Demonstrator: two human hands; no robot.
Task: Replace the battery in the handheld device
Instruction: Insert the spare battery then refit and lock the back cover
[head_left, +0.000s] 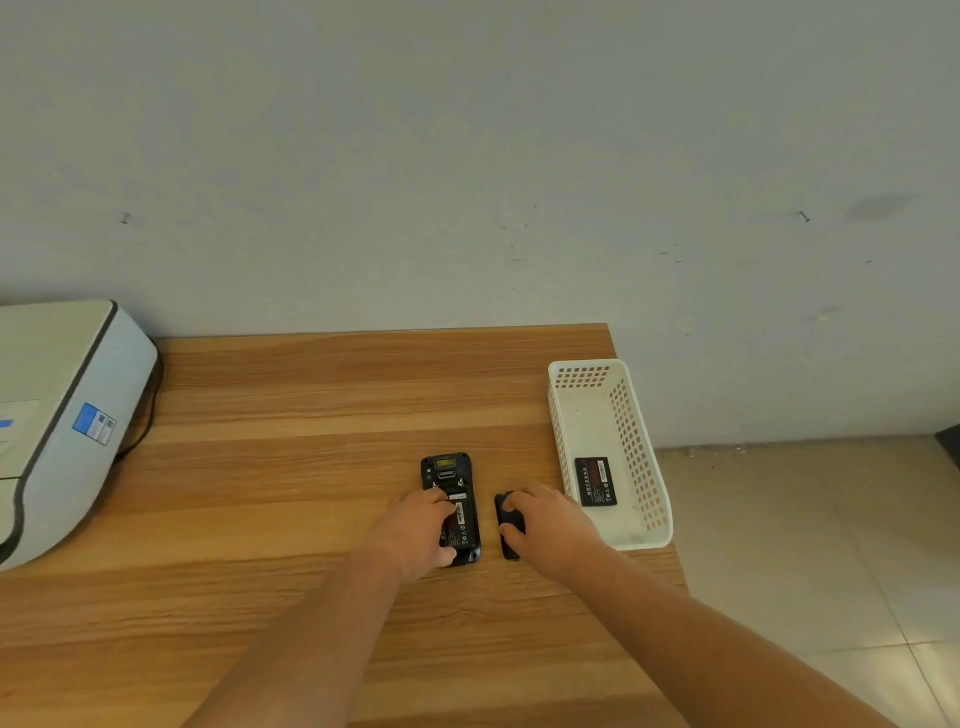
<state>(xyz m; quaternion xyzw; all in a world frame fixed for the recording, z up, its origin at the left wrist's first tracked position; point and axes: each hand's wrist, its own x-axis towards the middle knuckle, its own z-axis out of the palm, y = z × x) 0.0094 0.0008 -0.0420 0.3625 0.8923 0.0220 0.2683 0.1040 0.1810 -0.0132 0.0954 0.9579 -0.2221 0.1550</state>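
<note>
The black handheld device (450, 483) lies face down on the wooden table (291, 467), its back uncovered with a labelled battery (460, 519) seated in the bay. My left hand (418, 535) rests on the device's left side, fingers over the battery. Just to its right lies a black back cover (506, 519), and my right hand (550, 525) grips it on the table. A second black battery (596, 481) lies flat inside the white perforated basket (639, 457) at the right.
A white-and-grey printer (57, 415) with a dark cable stands at the table's left edge. The wall runs along the back. The table's right edge ends just beyond the basket, with tiled floor (810, 545) below.
</note>
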